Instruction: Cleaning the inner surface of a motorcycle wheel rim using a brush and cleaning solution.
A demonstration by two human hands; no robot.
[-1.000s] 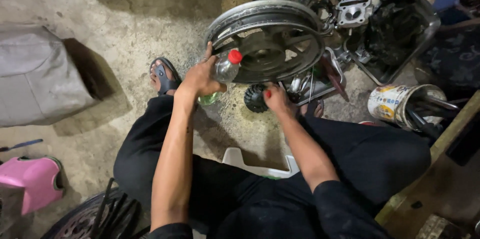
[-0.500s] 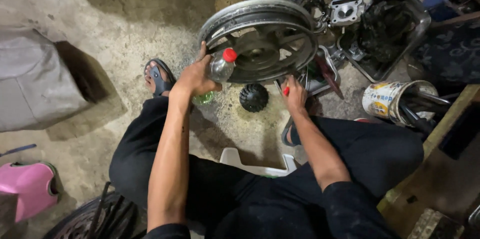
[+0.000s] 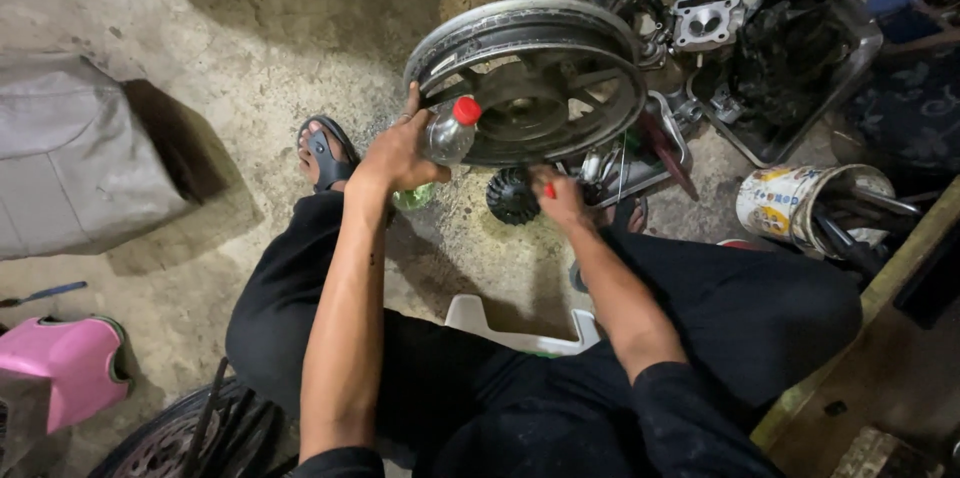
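Observation:
A grey spoked wheel rim stands tilted on the concrete floor in front of me. My left hand grips a clear plastic bottle with a red cap and also rests against the rim's left edge. My right hand is lower, under the rim, closed on a small red-tipped object whose shape is hidden by the fingers. A black toothed round part lies on the floor just left of that hand. I am seated on a low white stool.
Engine parts and a dark metal tray lie behind the rim. A tin can with tools stands at the right. A grey cover lies left, with a pink object and a tyre at lower left. My sandalled foot rests nearby.
My right hand moved down from the rim's lower edge to floor level beside the black toothed part. The left hand stayed on the bottle and rim.

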